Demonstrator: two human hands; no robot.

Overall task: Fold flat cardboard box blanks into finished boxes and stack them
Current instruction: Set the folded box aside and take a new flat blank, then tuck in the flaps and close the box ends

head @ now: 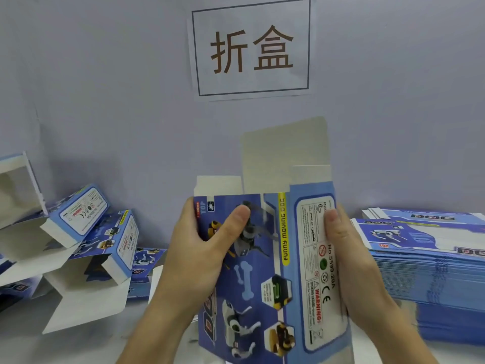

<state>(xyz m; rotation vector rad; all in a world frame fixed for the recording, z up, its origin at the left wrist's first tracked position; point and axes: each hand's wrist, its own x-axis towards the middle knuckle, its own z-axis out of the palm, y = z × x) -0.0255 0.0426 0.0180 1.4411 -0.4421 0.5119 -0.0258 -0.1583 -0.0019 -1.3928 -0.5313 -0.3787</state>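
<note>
One blue box blank (265, 271) is held upright in the centre of the frame, low and near the camera. Its left edge is gripped by the left hand (207, 245), with the thumb laid across the printed front panel. Its right edge is gripped by the right hand (343, 248), with the thumb on the white warning label. Toy dogs and a yellow strip are printed on the front, and three plain grey flaps stand open at the top. Bare white table (110, 340) is seen at the lower left. At the right of the frame, one tall stack of flat blanks (425, 271) lies. At the left, a loose pile of folded boxes (86, 237) is seen; their number cannot be told. Behind, one paper sign (252, 48) is fixed on the wall (105, 74).
</note>
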